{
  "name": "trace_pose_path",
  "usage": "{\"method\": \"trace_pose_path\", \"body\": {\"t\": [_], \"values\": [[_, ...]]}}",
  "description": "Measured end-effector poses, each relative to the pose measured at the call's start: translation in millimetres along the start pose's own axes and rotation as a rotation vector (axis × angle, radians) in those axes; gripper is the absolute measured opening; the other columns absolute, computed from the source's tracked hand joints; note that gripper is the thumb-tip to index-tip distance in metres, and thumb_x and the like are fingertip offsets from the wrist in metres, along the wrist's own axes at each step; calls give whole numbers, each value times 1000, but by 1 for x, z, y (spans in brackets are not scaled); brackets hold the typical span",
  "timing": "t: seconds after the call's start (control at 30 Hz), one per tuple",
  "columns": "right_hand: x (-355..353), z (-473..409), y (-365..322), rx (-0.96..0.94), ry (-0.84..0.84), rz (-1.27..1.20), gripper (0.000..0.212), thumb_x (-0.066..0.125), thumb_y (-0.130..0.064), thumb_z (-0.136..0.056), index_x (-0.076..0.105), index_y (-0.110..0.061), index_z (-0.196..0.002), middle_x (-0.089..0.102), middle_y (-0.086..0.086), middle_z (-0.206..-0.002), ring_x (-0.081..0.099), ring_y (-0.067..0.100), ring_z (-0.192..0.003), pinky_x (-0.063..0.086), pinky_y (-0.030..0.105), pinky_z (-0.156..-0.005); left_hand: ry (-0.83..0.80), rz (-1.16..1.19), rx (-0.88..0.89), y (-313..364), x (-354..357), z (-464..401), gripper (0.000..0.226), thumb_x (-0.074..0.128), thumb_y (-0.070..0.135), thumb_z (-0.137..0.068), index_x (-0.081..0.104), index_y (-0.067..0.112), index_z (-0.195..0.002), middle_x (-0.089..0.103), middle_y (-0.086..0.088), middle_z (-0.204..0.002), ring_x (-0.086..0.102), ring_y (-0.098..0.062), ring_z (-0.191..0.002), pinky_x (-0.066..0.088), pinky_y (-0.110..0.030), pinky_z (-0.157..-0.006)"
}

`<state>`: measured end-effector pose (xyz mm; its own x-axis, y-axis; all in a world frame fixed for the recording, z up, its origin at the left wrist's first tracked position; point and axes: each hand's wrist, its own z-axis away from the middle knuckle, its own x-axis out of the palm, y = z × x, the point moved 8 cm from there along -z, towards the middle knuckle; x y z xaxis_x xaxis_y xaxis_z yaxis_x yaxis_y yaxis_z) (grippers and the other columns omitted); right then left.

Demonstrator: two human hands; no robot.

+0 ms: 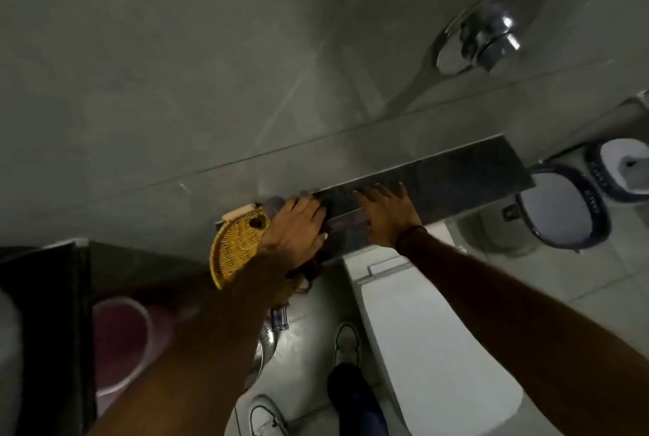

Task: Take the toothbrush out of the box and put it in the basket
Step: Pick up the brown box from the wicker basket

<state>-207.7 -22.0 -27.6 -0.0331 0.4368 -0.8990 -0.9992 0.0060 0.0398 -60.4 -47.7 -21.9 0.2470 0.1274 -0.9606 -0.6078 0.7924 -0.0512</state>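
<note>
**Both hands on the dark shelf**

At the left end of the dark wall shelf (456,172) sits the yellow wicker basket (233,249). The left hand (295,228) lies just right of it, fingers curled over something dark; its grip cannot be told. Further right, the right hand (384,210) rests flat, fingers spread, touching a long dark box (346,226) on the shelf. No toothbrush is visible.

Both hands rest on a dark shelf (456,172) along the far grey wall. The left hand (298,224) lies beside a yellow basket (233,249) at the shelf's left end; the right hand (386,214) lies flat, fingers spread. A white toilet (421,330) stands below.
</note>
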Motion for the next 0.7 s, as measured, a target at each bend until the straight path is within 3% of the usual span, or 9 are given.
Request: {"method": "trace_pose_path", "body": {"t": [0.13, 0.3, 0.37, 0.43, 0.5, 0.6, 0.7], "values": [[30, -22, 13, -4, -23, 48, 70, 63, -36, -89, 40, -24, -153, 46, 11, -154, 35, 32, -148, 19, 65, -120, -78, -89, -64, 18, 33, -39, 61, 51, 51, -96, 52, 12, -142, 49, -13, -148, 39, -31, -139, 32, -47, -113], [41, -22, 19, -21, 25, 2, 48, 60, -22, -89, 57, -22, -136, 54, 9, -141, 48, 33, -132, 40, 53, -108, -50, -25, -119, 25, 50, -45, 46, 60, 42, -94, 59, 16, -132, 53, -10, -139, 46, -30, -127, 38, -44, -103], [34, -17, 24, -3, 61, -67, 46, 59, -20, -90, 58, -21, -136, 55, 9, -139, 49, 33, -129, 46, 48, -102, 52, 252, -176, 17, 48, -38, 41, 63, 36, -93, 61, 15, -129, 58, -8, -133, 52, -28, -122, 42, -40, -100], [20, -6, 24, 12, 116, -141, 43, 59, -21, -91, 61, -21, -134, 58, 8, -135, 52, 33, -125, 48, 47, -99, 110, 789, -319, 0, 41, -19, 36, 70, 23, -91, 64, 13, -125, 66, -9, -124, 61, -25, -113, 51, -36, -95], [5, 9, 19, 23, 162, -212, 41, 61, -21, -91, 63, -21, -132, 60, 8, -132, 55, 33, -122, 50, 47, -98, 135, 1236, -452, -12, 36, 7, 33, 73, 13, -91, 67, 8, -122, 73, -12, -114, 72, -25, -100, 60, -41, -90], [-16, 32, -1, 7, 194, -283, 43, 63, -20, -91, 64, -21, -133, 61, 7, -134, 56, 32, -124, 48, 47, -102, 206, 1478, -544, -23, 20, 51, 27, 71, 7, -92, 72, 4, -118, 79, -14, -102, 79, -26, -85, 65, -45, -81], [-43, 50, -27, 28, 221, -364, 50, 65, -22, -90, 59, -22, -140, 59, 7, -140, 53, 30, -132, 39, 48, -115, 233, 1638, -611, -37, 3, 89, 23, 74, 5, -89, 77, 17, -108, 81, -9, -101, 80, -22, -83, 65, -29, -73]]}}
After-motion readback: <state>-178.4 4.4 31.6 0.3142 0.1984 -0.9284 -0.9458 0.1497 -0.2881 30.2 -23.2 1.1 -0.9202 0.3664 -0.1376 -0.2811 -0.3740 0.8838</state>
